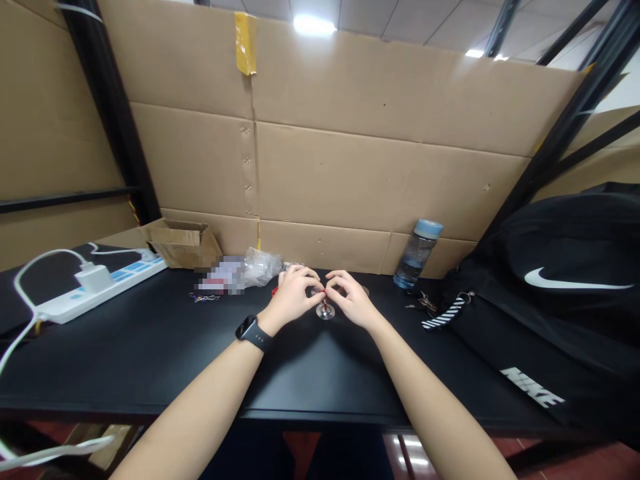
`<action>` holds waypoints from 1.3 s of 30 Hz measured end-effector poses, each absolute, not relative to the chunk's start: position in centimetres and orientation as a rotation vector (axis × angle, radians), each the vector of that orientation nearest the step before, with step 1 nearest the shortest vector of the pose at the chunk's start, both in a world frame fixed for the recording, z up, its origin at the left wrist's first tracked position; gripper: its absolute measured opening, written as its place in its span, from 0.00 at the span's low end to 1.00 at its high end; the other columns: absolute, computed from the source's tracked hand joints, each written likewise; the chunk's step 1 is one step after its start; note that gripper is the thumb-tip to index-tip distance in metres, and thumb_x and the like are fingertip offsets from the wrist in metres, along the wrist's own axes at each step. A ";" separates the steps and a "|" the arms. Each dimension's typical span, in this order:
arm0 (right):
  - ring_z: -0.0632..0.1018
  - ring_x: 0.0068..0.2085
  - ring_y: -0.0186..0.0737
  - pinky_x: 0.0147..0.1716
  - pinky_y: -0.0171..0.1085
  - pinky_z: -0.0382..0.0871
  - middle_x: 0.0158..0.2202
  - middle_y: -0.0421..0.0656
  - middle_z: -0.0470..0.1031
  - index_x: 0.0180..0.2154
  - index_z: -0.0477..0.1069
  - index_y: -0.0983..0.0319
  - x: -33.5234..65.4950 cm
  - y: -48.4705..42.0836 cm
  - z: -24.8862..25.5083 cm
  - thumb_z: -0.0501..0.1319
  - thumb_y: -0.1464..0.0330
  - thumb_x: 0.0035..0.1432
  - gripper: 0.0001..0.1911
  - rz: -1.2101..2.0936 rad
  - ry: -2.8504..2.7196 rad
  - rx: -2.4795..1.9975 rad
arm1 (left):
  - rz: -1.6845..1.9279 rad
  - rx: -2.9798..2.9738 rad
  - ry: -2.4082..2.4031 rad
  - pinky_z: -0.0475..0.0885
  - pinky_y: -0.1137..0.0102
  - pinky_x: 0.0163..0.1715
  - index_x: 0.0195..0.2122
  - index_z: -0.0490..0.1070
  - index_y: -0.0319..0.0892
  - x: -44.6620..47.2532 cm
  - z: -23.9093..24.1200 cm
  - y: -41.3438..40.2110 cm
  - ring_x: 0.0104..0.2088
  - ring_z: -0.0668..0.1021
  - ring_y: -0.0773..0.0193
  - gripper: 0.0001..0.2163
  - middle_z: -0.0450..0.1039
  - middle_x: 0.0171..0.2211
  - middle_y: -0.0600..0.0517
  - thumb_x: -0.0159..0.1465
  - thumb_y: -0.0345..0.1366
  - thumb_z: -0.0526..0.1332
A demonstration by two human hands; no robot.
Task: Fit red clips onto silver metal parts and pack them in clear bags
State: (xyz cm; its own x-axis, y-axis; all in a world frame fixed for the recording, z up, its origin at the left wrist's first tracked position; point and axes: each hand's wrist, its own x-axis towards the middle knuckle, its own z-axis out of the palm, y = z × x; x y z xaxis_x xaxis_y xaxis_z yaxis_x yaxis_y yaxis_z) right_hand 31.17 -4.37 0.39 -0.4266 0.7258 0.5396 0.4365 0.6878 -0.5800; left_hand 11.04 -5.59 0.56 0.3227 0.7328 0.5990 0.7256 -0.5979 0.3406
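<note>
A small stemmed glass stands on the black tabletop with its clear round foot showing; my hands hide most of its upper part. A thin red ribbon runs at the stem between my fingertips. My left hand, with a dark watch on the wrist, is closed in a pinch at the ribbon from the left. From the right, my right hand pinches at the same spot, its thumb and forefinger close to the left ones. More red shows just beyond my left hand.
Crumpled clear plastic and a small open cardboard box lie behind to the left, near a white power strip. To the right are a water bottle, keys and a black backpack. A cardboard wall closes the back.
</note>
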 end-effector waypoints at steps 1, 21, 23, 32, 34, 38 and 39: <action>0.73 0.51 0.44 0.43 0.39 0.69 0.49 0.46 0.71 0.36 0.74 0.59 31.2 -4.2 0.2 0.58 0.62 0.65 0.09 0.468 -2.103 -0.872 | 1.148 2.544 1.426 0.61 0.57 0.49 0.34 0.80 0.51 10.9 0.5 -5.5 0.53 0.67 0.51 0.04 0.75 0.46 0.52 0.62 0.41 0.65; 0.71 0.30 0.35 0.33 0.35 0.65 0.32 0.40 0.73 0.39 0.78 0.60 32.5 -2.7 -1.7 0.69 0.63 0.52 0.12 0.363 -2.336 -1.118 | 0.968 2.465 1.619 0.58 0.55 0.50 0.34 0.76 0.47 9.3 -0.3 -4.6 0.43 0.74 0.53 0.03 0.77 0.34 0.51 0.63 0.36 0.62; 0.71 0.27 0.33 0.30 0.33 0.63 0.28 0.39 0.74 0.36 0.79 0.60 32.3 -2.8 -1.9 0.67 0.66 0.54 0.07 0.435 -2.370 -1.123 | 0.961 2.432 1.637 0.58 0.54 0.51 0.34 0.75 0.47 9.4 -0.3 -4.6 0.43 0.75 0.53 0.03 0.78 0.34 0.52 0.63 0.36 0.61; 0.74 0.25 0.34 0.27 0.32 0.65 0.25 0.39 0.78 0.32 0.77 0.61 31.9 -2.9 -1.7 0.62 0.69 0.56 0.04 0.513 -2.198 -1.133 | 0.970 2.169 1.633 0.62 0.58 0.49 0.31 0.77 0.48 9.7 0.0 -4.2 0.39 0.79 0.55 0.06 0.81 0.32 0.53 0.62 0.39 0.61; 0.76 0.27 0.35 0.29 0.33 0.67 0.27 0.41 0.79 0.33 0.76 0.62 31.8 -2.9 -1.4 0.62 0.67 0.57 0.06 0.568 -2.082 -1.086 | 0.977 2.051 1.595 0.65 0.61 0.46 0.30 0.78 0.48 9.9 -0.2 -4.0 0.39 0.80 0.55 0.06 0.81 0.33 0.53 0.61 0.40 0.62; 0.80 0.34 0.40 0.35 0.37 0.73 0.33 0.44 0.80 0.34 0.74 0.62 30.9 -3.4 -0.8 0.63 0.62 0.58 0.10 0.743 -1.891 -0.957 | 1.076 1.853 1.383 0.71 0.66 0.41 0.30 0.77 0.46 10.7 -1.0 -3.4 0.37 0.82 0.57 0.07 0.82 0.31 0.52 0.59 0.41 0.63; 0.80 0.35 0.40 0.35 0.37 0.75 0.36 0.44 0.80 0.35 0.74 0.62 30.7 -3.5 -0.8 0.63 0.60 0.58 0.11 0.788 -1.856 -0.942 | 1.108 1.816 1.319 0.72 0.67 0.41 0.30 0.77 0.45 10.9 -1.3 -3.3 0.36 0.82 0.57 0.07 0.82 0.31 0.51 0.59 0.41 0.63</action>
State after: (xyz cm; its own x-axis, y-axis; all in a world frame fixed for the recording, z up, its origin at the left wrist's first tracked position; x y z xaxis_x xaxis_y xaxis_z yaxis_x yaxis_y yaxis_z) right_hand 30.71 -3.51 -0.76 -0.3203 0.8488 0.4205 0.2871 0.5101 -0.8108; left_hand 10.88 -3.32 -1.26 0.1464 0.9531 0.2650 0.4252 -0.3025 0.8530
